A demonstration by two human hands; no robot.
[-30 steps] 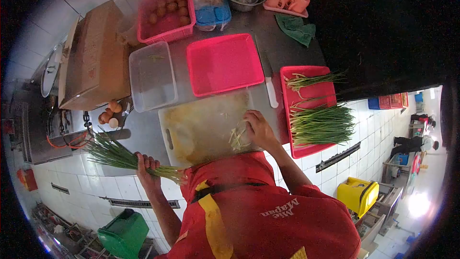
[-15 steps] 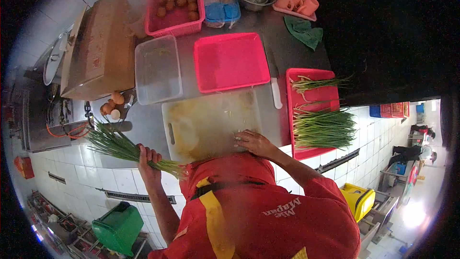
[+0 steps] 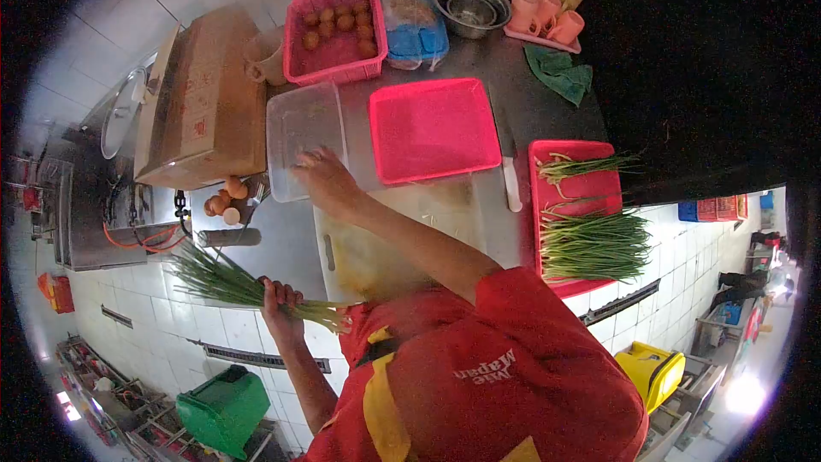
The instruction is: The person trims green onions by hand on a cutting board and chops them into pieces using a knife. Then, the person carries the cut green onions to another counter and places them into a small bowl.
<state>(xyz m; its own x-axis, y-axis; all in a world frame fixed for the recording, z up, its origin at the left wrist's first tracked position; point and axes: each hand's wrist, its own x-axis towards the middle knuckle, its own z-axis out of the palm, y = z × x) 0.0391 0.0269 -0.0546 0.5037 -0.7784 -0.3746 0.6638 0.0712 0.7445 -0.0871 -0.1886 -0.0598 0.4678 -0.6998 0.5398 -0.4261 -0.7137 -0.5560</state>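
Observation:
My left hand (image 3: 282,301) is wrapped round a bunch of scallions (image 3: 224,282), held left of the cutting board, green tops pointing left and pale ends towards my shirt. My right hand (image 3: 325,178) reaches over the near part of a clear plastic container (image 3: 295,115). Its fingers are bent together; whatever is between them is too small to make out. The white cutting board (image 3: 410,244), with a few pale scraps on it, lies partly under my right forearm. More scallions (image 3: 594,244) rest in a red tray (image 3: 577,192) on the right.
Beyond the board lies a pink tray (image 3: 436,130), with a white-handled knife (image 3: 510,181) beside it. Several eggs (image 3: 224,203) sit near a cardboard box (image 3: 209,98) on the left. At the back stand a pink basket (image 3: 333,68), metal bowls (image 3: 470,8) and pink cups (image 3: 547,15).
My right hand has moved from the cutting board, forward and left, to over the clear container. My left hand still grips the scallions. The whole view has shifted slightly.

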